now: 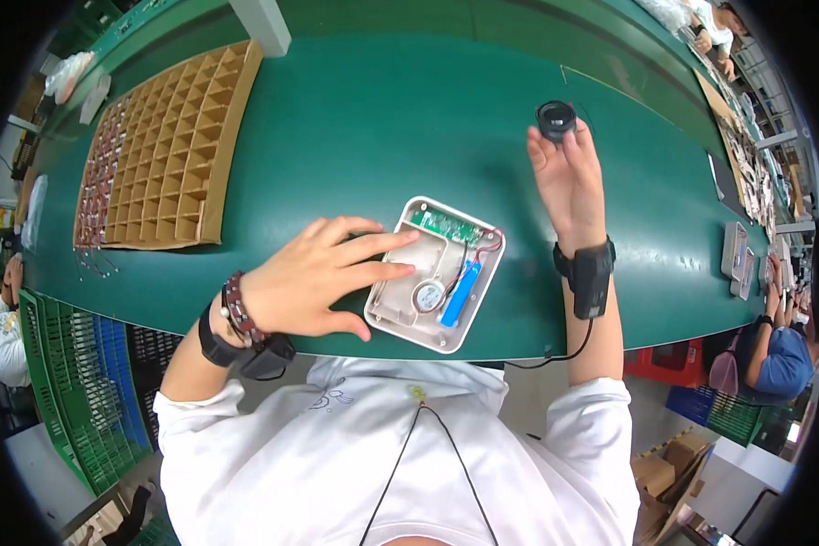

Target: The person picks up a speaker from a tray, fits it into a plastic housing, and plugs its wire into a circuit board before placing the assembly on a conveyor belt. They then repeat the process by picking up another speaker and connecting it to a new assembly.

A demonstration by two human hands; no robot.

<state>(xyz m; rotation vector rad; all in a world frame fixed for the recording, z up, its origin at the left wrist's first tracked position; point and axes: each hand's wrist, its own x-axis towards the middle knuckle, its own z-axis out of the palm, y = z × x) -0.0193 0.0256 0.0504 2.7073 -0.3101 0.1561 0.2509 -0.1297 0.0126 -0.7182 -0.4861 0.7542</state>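
Note:
My left hand (314, 278) lies with its fingers spread over the left side of a white plastic housing (433, 253), the thumb stretched out near its lower left corner. Inside the housing are a green circuit board (446, 226) along the top, a blue cylindrical battery (461, 295) on the right and a small round speaker (428, 295). Red and black wires run between these parts. Farther off to the right, my right hand (571, 187) is raised palm up, its fingertips closed around a round black ring-shaped piece (555, 120) whose exact kind I cannot make out.
A cardboard divider box (168, 168) stands at the left on the green table (382, 118), wired parts in its left cells. More white housings (735, 250) lie at the far right. Green crates (77, 391) stand below the table's left edge. Other people sit at both sides.

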